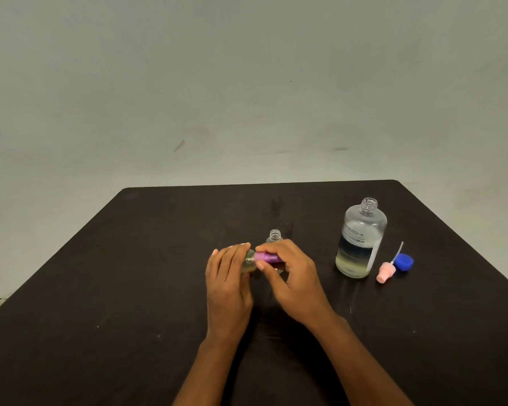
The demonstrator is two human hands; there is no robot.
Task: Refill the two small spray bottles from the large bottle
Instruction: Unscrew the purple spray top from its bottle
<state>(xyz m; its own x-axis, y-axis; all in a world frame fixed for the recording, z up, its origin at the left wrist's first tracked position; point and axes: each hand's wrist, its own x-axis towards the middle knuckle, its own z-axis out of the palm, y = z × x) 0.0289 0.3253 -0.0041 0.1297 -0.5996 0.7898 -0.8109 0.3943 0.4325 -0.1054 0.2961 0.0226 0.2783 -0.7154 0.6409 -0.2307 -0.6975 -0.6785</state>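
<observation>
Bare indoor room, dark table [129, 259], plain scuffed wall [247, 83]

Dark table [129, 273] before a pale wall [247, 83]. Left hand [228, 284] gripped a small bottle [249, 262] of yellowish liquid, tilted sideways; right hand [288, 276] pinched its purple spray cap [266, 257]. Just behind the hands stood a second small bottle [275, 235], uncapped. To the right stood the large bottle [359, 238], open and part filled; beside it lay a pink sprayer [386, 271] and a blue cap [403, 262].
</observation>
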